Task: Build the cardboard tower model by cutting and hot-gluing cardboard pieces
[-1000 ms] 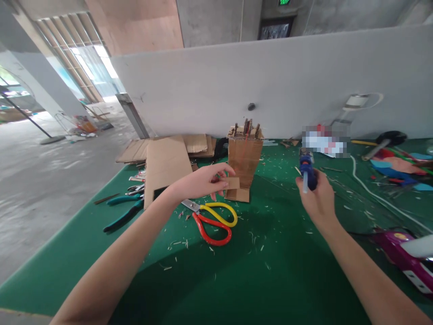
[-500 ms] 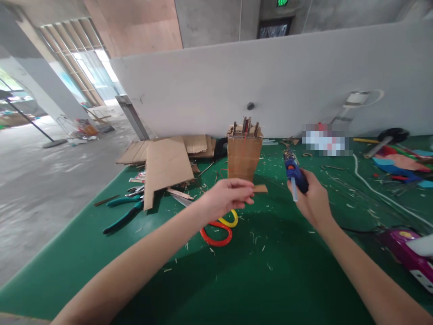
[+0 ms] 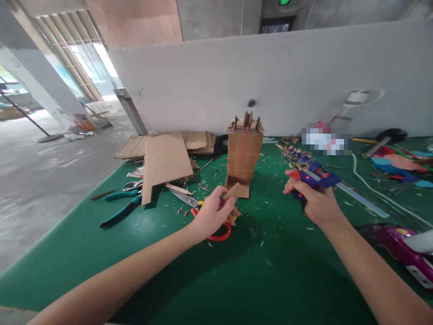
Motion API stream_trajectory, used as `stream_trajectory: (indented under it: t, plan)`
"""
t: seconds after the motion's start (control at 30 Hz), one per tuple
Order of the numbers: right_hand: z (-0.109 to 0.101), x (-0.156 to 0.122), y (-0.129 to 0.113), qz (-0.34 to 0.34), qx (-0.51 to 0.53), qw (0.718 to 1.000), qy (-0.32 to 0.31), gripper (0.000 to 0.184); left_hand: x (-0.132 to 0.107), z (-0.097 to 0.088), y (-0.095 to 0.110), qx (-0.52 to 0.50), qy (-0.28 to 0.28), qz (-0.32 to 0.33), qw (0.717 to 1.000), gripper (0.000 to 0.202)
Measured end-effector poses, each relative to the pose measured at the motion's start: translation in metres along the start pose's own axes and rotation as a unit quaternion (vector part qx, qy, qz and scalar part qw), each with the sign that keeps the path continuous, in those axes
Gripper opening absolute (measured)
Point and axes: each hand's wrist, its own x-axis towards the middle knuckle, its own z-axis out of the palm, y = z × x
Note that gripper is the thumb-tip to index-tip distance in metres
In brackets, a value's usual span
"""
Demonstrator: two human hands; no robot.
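Between the thumb and fingers of my left hand (image 3: 216, 211) is a small cardboard piece (image 3: 234, 191), held just in front of a tall cardboard box (image 3: 244, 155). Sticks or strips poke up from the box's top, and a red thread hangs down its front. My right hand (image 3: 314, 198) grips a blue hot glue gun (image 3: 313, 174); its nozzle points up and left, crusted with debris, and a clear glue stick juts from its back. Under my left hand lie scissors (image 3: 221, 234) with red and yellow handles, partly covered by the hand.
Flat cardboard sheets (image 3: 165, 158) and green-handled pliers (image 3: 123, 210) lie at left on the green table (image 3: 264, 289). A purple device (image 3: 402, 248) is at right, near a white cable (image 3: 372, 189). Colourful scraps (image 3: 399, 164) sit farther back. A white partition (image 3: 209, 81) stands behind.
My left hand has turned and moved slightly left and down with the cardboard piece. My right hand has rotated the glue gun so its side and nozzle show.
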Motion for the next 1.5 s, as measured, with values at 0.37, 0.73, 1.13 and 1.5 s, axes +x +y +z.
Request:
stream_trajectory:
  t: [0.37, 0.73, 1.13, 1.5]
  plan:
    - [0.014, -0.035, 0.021, 0.148, 0.023, 0.978, -0.146, 0.027, 0.023, -0.02, -0.018, 0.29, 0.194, 0.227, 0.909, 0.006]
    - [0.033, -0.049, 0.013, 0.083, -0.06, 0.978, -0.179, 0.034, 0.027, -0.028, -0.025, 0.403, 0.204, 0.284, 0.846, 0.01]
    - [0.052, -0.053, 0.018, 0.108, -0.09, 0.978, -0.155, 0.038, 0.034, -0.034, -0.031, 0.329, 0.244, 0.264, 0.873, 0.011]
    - [0.056, -0.056, 0.024, 0.156, -0.106, 0.973, -0.135, 0.042, 0.031, -0.033, -0.026, 0.325, 0.226, 0.239, 0.886, 0.009]
